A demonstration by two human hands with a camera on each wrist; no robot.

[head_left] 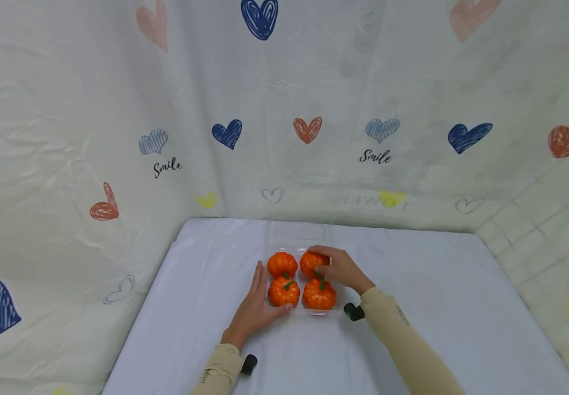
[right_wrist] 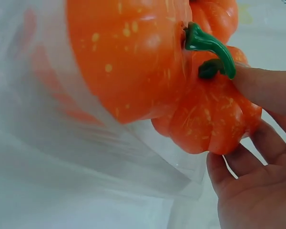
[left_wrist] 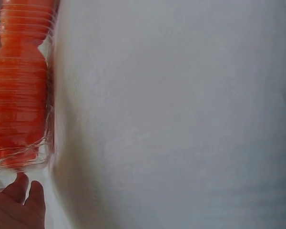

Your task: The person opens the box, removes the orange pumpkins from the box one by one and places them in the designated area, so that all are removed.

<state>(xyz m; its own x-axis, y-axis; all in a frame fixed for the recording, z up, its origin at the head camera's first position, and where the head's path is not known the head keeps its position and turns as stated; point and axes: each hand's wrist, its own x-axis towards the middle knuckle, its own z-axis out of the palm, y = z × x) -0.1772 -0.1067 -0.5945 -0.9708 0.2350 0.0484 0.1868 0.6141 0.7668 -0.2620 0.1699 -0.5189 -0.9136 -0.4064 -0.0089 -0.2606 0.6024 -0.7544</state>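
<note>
Beige fabric sleeves (head_left: 408, 343) sat nearest the head camera, small dark lettering on them, too small to read. Right hand (head_left: 341, 267) gripped the back-right pumpkin (head_left: 309, 262), thumb on top, fingers round its side. Left hand (head_left: 255, 310) was open, fingers straight along the left wall of a clear, thin plastic container (head_left: 317, 313), thumb by the near edge. Container wall was ribbed; all four pumpkins sat in it two by two: gripped one, back-left pumpkin (head_left: 282, 264), front-left pumpkin (head_left: 282, 293), front-right pumpkin (head_left: 319, 297). All squat, lobed, glossy orange; yellow flecks and a curved green stem (right_wrist: 207, 40) on the front-right one. White cloth covered the counter (head_left: 413, 263). Wrinkled pale backdrop (head_left: 314, 71) carried sketched hearts and "Smile" in black script, twice.
</note>
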